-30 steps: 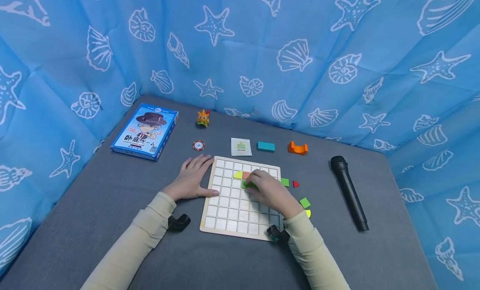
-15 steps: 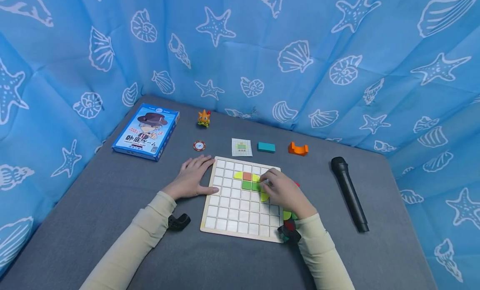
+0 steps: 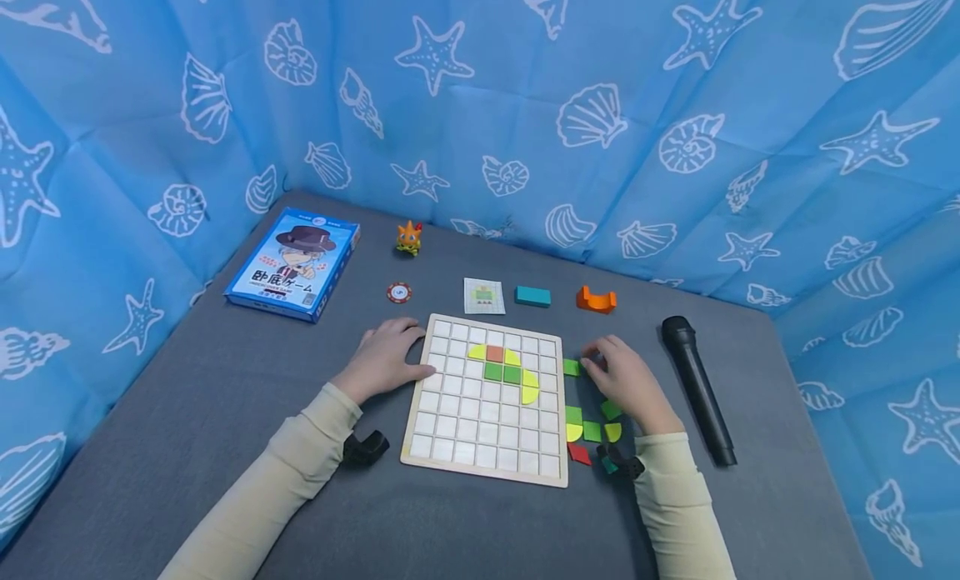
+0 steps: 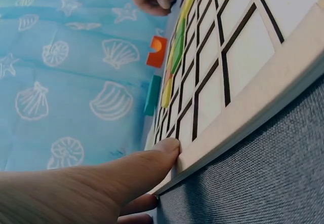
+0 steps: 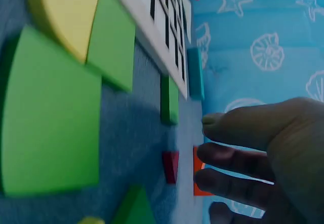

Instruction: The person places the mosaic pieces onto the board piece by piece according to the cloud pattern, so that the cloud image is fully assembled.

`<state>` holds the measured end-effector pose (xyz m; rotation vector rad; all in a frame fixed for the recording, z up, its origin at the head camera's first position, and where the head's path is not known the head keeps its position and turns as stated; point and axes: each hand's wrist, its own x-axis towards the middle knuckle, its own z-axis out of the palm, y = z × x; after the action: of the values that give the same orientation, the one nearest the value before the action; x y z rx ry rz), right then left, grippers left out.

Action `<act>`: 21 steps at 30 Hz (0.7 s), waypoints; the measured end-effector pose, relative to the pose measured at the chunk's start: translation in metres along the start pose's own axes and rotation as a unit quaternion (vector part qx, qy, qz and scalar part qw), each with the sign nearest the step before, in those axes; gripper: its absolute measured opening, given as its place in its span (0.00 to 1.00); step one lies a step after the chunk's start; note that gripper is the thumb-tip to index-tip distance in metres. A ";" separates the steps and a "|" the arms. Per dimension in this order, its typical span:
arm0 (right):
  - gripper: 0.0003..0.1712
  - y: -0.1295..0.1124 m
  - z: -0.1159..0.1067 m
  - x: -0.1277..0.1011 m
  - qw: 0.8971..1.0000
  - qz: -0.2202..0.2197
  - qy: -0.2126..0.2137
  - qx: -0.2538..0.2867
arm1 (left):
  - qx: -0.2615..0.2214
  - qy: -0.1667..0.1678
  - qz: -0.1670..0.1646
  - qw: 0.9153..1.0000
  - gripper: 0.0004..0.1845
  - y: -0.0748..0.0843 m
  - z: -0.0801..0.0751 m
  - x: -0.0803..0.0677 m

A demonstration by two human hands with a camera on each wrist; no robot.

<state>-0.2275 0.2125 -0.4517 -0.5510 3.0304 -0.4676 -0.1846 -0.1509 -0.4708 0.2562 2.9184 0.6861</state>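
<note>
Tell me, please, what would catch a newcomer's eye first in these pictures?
Most likely the white grid board in the middle of the grey table, with a small cluster of yellow, green and orange tiles set in its upper rows. The left hand rests against the board's left edge, while the right hand reaches among loose coloured pieces lying just right of it. All around hangs a bright blue seashell-print cloth.

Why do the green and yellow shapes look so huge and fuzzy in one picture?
In the right wrist view the camera sits almost on the mat, so the nearest green piece and yellow piece loom large and soft-edged, and the right hand is dark. The left wrist view skews the grid board steeply. The head view is evenly lit and sharp.
</note>
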 end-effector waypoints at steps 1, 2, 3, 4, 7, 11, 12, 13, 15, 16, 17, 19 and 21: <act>0.12 0.002 0.000 0.000 1.000 -0.003 -0.007 -0.001 | -0.001 -0.001 -0.002 1.000 0.36 0.000 0.000 0.000; 0.13 0.003 0.001 0.001 1.000 -0.007 -0.014 -0.001 | -0.002 0.000 -0.003 1.000 0.36 0.000 0.000 0.000; 0.14 0.004 0.001 0.002 1.000 -0.013 -0.021 -0.001 | -0.004 0.000 -0.002 1.000 0.36 0.000 0.000 0.000; 0.15 0.004 0.001 0.002 0.999 -0.021 -0.027 -0.001 | -0.006 0.001 -0.002 1.000 0.36 0.000 0.000 -0.001; 0.16 0.002 0.003 0.004 0.998 -0.037 -0.045 -0.007 | -0.006 0.003 0.004 1.000 0.36 -0.002 0.001 -0.002; 0.17 0.000 0.004 0.005 0.997 -0.049 -0.056 -0.007 | -0.003 0.000 0.012 1.000 0.36 -0.004 0.002 -0.002; 0.16 -0.001 0.004 0.004 0.997 -0.051 -0.057 -0.006 | -0.002 -0.002 0.013 1.000 0.36 -0.004 0.003 -0.002; 0.17 -0.002 0.003 0.004 0.997 -0.052 -0.059 -0.005 | -0.003 -0.004 0.014 1.000 0.35 -0.005 0.003 -0.002; 0.17 -0.004 0.003 0.003 0.996 -0.052 -0.065 -0.006 | -0.006 -0.007 0.015 1.000 0.35 -0.005 0.003 -0.002; 0.17 -0.004 0.003 0.003 0.996 -0.053 -0.069 -0.006 | -0.005 -0.009 0.016 1.000 0.35 -0.005 0.003 -0.002; 0.18 -0.005 0.003 0.003 0.996 -0.051 -0.072 -0.008 | -0.004 -0.010 0.016 1.000 0.35 -0.005 0.003 -0.002; 0.18 -0.007 0.003 0.002 0.996 -0.047 -0.077 -0.011 | -0.004 -0.013 0.016 1.000 0.36 -0.006 0.002 -0.003; 0.18 -0.008 0.003 0.001 0.996 -0.042 -0.078 -0.014 | -0.004 -0.015 0.016 1.000 0.36 -0.007 0.003 -0.002</act>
<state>-0.2259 0.2043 -0.4518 -0.6844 2.8777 -0.3670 -0.1829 -0.1561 -0.4757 0.3094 2.8879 0.6910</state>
